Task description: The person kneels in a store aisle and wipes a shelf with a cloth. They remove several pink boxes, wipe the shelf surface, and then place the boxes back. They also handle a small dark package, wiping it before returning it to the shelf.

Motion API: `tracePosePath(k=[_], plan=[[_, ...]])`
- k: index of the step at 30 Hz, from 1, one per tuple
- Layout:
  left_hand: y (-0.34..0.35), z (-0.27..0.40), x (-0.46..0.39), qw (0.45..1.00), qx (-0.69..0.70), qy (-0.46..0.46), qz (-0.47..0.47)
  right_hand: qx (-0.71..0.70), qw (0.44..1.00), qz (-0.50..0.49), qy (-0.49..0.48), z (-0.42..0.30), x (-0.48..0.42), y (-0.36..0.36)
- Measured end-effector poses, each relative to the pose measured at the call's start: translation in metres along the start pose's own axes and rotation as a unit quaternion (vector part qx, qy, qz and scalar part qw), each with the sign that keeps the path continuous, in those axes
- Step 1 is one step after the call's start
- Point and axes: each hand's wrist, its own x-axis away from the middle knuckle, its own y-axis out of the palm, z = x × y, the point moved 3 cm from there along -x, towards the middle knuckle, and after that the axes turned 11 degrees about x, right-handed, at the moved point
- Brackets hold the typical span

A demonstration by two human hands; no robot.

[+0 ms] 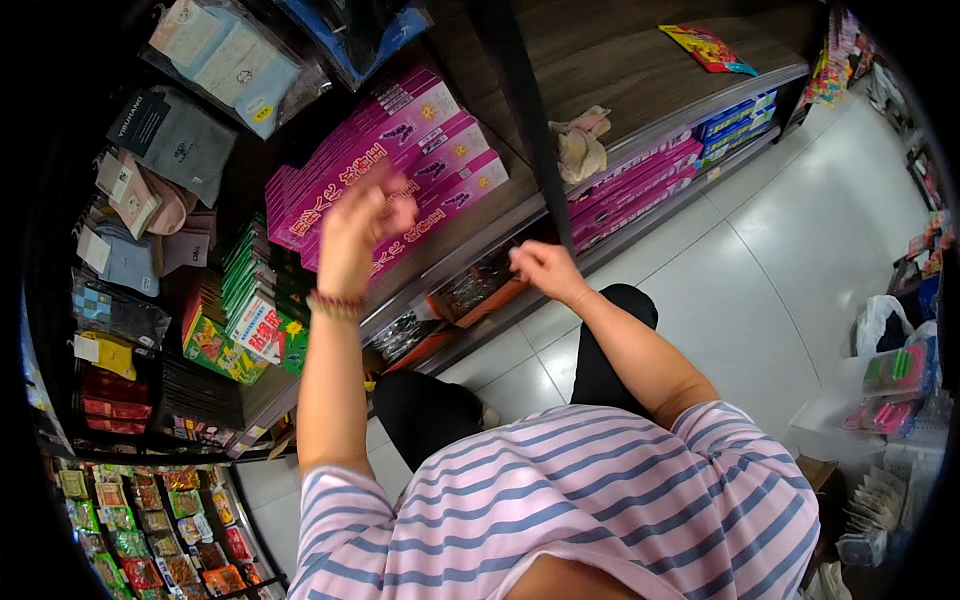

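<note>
My left hand (367, 214), blurred and with a beaded bracelet at its wrist, hangs over stacked rows of purple boxes (469, 150) on a dark wood-look shelf. Its fingers are loosely bent and slightly apart, and nothing shows in them. Whether it touches the boxes is unclear. My right hand (547, 268) is curled with its fingers drawn together, in front of the shelf edge near a black upright (536, 112). No held object can be seen in it. A crumpled pale cloth (581, 150) lies on the shelf beyond the upright.
Green boxes (262, 326) and hanging packs of socks (176, 139) are on my left. Below, orange-edged boxes (480, 300) and more purple boxes (637, 187) fill the lower shelf. A red-yellow packet (705, 49) lies farther along. Pale floor tiles (697, 300) spread to my right.
</note>
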Motion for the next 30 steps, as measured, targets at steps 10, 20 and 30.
tracePosePath(k=[10, 20, 30], plan=[[-0.068, -0.239, 0.135, 0.934, -0.111, -0.331, -0.079, 0.262, 0.883, 0.352, -0.168, -0.036, -0.055, -0.119], [-0.065, -0.323, 0.14, 0.901, -0.307, -0.255, -0.171, 0.648, 0.75, -0.094, -0.086, 0.04, -0.165, -0.137], [-0.065, -0.319, 0.134, 0.899, -0.268, -0.288, -0.191, 0.667, 0.74, 0.054, 0.069, 0.053, -0.218, -0.21]])
